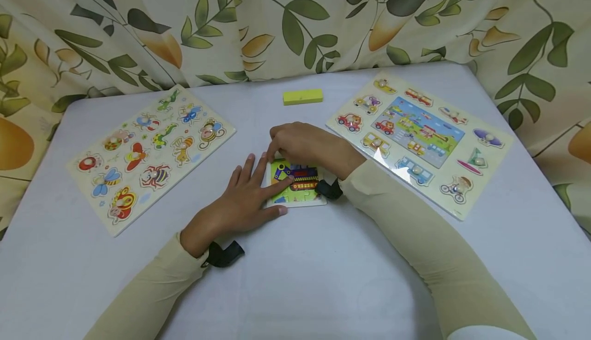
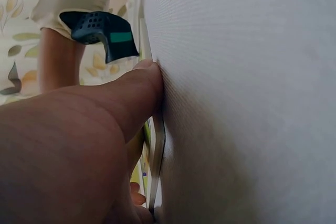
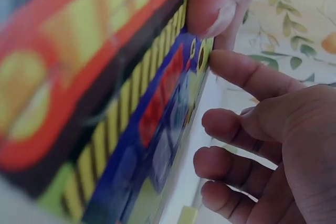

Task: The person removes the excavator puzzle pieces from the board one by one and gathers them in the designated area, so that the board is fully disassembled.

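Observation:
A small jigsaw puzzle (image 1: pixel 304 182) of an excavator, set in a white frame, lies flat in the middle of the table. My left hand (image 1: pixel 240 199) is spread over its left side, with the index finger laid across the picture. In the left wrist view, the thumb (image 2: pixel 139 85) rests at the frame's edge (image 2: pixel 157 137). My right hand (image 1: pixel 307 142) is over the top left corner. The right wrist view shows its index fingertip (image 3: pixel 220 61) right at the puzzle's edge and the other fingers loosely bent, with nothing visible between them. The hand hides that corner from above.
A yellow block (image 1: pixel 302 97) lies behind the puzzle. An insect peg board (image 1: pixel 152 158) is on the left, and a vehicle peg board (image 1: pixel 420 145) on the right, under the right forearm's near side. A leaf-patterned curtain (image 1: pixel 295 27) hangs behind the white-covered table (image 1: pixel 314 273).

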Motion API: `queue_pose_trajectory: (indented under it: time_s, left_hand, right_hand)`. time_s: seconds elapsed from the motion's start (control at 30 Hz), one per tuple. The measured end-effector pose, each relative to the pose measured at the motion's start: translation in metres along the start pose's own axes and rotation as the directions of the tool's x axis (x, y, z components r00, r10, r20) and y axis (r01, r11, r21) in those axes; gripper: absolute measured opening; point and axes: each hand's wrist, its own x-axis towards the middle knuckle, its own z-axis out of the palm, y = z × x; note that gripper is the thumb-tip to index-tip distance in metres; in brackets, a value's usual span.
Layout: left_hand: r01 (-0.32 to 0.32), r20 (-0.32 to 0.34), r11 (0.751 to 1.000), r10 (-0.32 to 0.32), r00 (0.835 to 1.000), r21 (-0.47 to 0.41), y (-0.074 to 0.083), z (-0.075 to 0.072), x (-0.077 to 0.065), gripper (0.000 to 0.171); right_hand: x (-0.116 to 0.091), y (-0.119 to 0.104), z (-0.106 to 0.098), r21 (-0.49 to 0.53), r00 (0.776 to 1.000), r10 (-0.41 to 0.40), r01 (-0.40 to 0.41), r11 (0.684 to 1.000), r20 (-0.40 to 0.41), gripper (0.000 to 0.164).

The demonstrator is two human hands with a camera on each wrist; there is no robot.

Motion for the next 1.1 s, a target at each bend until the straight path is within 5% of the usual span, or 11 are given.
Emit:
queue_pose_trajectory:
  time_s: [0.83,1.1]
  left_hand:
    - [-0.024,0.0,1.0,0.024,1.0,0.0,0.001,-0.001,0.002,0.065]
    - [0.002,-0.002,1.0,-0.002,1.0,0.023,0.001,-0.001,0.001,0.065]
  right_hand:
    - [0.005,0.005,0.0,-0.033,0.999,-0.019,0.02,0.999,0.049,0.021]
    - [-0.006,0.011,-0.001,0.073,1.0,-0.005,0.005,0.997,0.0,0.026]
